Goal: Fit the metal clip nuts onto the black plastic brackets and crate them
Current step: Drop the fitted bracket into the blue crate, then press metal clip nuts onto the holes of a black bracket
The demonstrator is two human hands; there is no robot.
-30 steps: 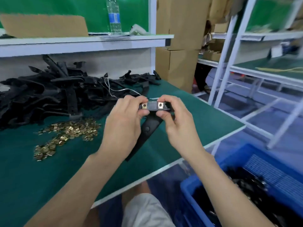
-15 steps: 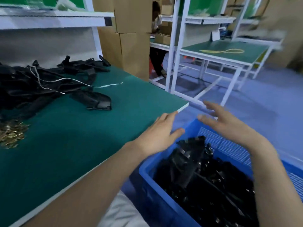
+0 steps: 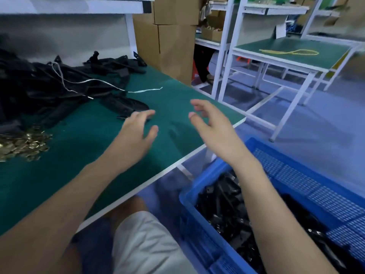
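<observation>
- The left hand (image 3: 136, 135) and the right hand (image 3: 211, 127) are held above the bench (image 3: 83, 155), close to its near right corner. Each grip is spread, with fingers loosely apart, and nothing is held.
- The nearest bracket (image 3: 126, 104) is found flat on the bench just beyond the left fingertips (image 3: 150, 112); contact cannot be told.
- Its long axis is slanted, running from the bracket heap (image 3: 39, 86) at the far edge toward the right edge, with one end turned to the left hand.
- The left hand is plainly the nearer; a short reach forward and leftward is judged enough.
- The clip nuts (image 3: 23, 143) are heaped further left, also on the left hand's side.
- The blue crate (image 3: 286, 171) is set below the near edge under the right forearm, with crated brackets (image 3: 227, 204) inside.
</observation>
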